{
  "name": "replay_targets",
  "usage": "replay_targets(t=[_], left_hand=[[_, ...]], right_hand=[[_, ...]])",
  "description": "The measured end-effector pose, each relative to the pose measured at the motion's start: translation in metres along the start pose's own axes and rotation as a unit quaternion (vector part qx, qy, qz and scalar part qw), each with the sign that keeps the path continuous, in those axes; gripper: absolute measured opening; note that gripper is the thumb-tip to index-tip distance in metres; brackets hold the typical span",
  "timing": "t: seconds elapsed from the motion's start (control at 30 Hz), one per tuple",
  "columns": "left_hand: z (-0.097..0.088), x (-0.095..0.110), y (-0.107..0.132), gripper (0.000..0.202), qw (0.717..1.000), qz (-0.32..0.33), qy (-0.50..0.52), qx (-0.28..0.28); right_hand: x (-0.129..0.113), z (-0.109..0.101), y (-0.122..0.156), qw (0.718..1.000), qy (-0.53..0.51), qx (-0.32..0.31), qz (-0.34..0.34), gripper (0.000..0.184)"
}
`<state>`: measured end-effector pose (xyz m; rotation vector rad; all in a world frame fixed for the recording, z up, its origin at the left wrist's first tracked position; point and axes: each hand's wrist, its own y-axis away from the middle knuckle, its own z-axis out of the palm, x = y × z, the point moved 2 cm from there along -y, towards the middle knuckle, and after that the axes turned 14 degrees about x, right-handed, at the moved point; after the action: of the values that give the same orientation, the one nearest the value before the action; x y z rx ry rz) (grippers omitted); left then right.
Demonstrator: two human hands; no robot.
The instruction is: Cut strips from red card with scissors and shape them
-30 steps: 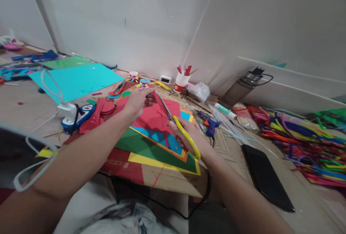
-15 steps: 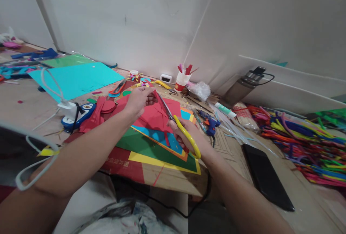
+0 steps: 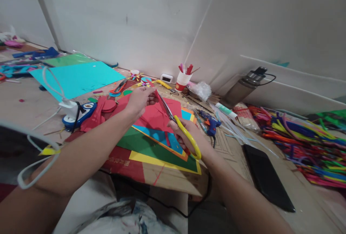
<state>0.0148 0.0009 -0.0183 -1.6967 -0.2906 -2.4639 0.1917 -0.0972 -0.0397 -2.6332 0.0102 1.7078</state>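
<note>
My left hand (image 3: 139, 100) pinches a small red paper piece (image 3: 156, 93) above a stack of coloured paper sheets (image 3: 151, 144). My right hand (image 3: 186, 136) grips yellow-handled scissors (image 3: 180, 126), whose blades point up-left and meet the red piece just beside my left fingers. Under both hands lie a red sheet, a blue one, a green one and a yellow one on a cardboard board.
A blue glue gun (image 3: 212, 124), a black phone (image 3: 266, 176) and a heap of pipe cleaners (image 3: 300, 136) lie to the right. A paper cup (image 3: 183, 80), a steel bottle (image 3: 243, 84), a cyan sheet (image 3: 77, 77) and a white cable (image 3: 35, 154) lie farther back and left.
Both hands and the scissors stay almost in place; the view shifts slightly and the blades sit a touch closer on the red piece.
</note>
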Motion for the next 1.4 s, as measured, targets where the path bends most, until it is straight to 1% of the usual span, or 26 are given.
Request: replay_targets(t=[0.2, 0.47, 0.63, 0.73, 0.87, 1.0, 1.23, 1.4], left_hand=[[0.0000, -0.0007, -0.0006, 0.017, 1.000, 0.007, 0.002, 0.001], [0.0003, -0.0014, -0.0002, 0.018, 1.000, 0.001, 0.007, 0.014], [0.0020, -0.0037, 0.0001, 0.021, 0.999, -0.002, 0.024, -0.029], [0.0027, -0.0038, 0.0017, 0.018, 0.999, -0.001, 0.033, -0.041], [0.0022, -0.0021, 0.0015, 0.017, 0.998, 0.004, 0.043, -0.035], [0.0013, -0.0008, -0.0002, 0.017, 0.999, 0.004, 0.048, -0.016], [0.0026, -0.0005, 0.0015, 0.022, 0.999, 0.009, 0.032, -0.012], [0.0020, 0.0006, 0.0014, 0.018, 1.000, 0.027, 0.004, 0.007]], right_hand=[[0.0008, 0.0008, 0.0007, 1.000, 0.003, -0.004, 0.016, 0.049], [0.0020, 0.0022, 0.0020, 0.999, -0.016, -0.032, 0.028, 0.052], [0.0021, 0.0010, 0.0000, 0.999, -0.027, -0.030, 0.020, 0.052], [0.0039, 0.0002, -0.0004, 0.999, -0.028, -0.026, 0.016, 0.050], [0.0048, 0.0001, 0.0009, 0.999, -0.030, -0.022, 0.017, 0.049], [0.0039, 0.0015, 0.0025, 0.998, -0.045, -0.026, 0.019, 0.049], [0.0021, 0.0014, 0.0027, 0.999, -0.027, -0.030, 0.019, 0.051], [0.0010, 0.0023, 0.0042, 0.998, -0.040, -0.029, 0.025, 0.052]])
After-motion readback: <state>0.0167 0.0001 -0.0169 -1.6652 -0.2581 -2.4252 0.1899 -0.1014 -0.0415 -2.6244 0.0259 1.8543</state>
